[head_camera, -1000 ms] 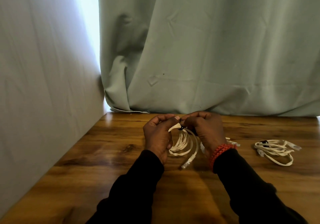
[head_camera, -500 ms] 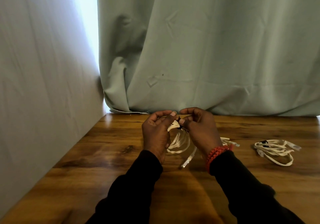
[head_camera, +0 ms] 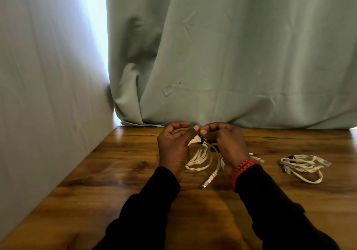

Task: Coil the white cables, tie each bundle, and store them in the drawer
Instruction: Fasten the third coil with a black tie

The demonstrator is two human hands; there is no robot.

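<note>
Above the glossy brown wooden tabletop (head_camera: 123,172), near the pale green curtain (head_camera: 231,56) at its far edge, both hands meet over a coil of flat white cable (head_camera: 201,158). The left hand (head_camera: 173,149) and the right hand (head_camera: 226,143) pinch a thin black tie (head_camera: 200,140) where it wraps the top of the loops, fingertips almost touching; the coil hangs beneath them, its lower loops just at or on the wood, and its clear plug end (head_camera: 207,182) trails toward the person. A second coiled white cable bundle (head_camera: 303,165), apparently already bound with a dark tie, lies well apart to the right. The drawer is not in view. The main risk is, I judge, the tie slipping from such a fine pinch before it is fastened, letting the springy flat loops fan open. The loose plug end could also drag a loop out, and a slack tie may let the bundle come apart when it is carried.
</note>
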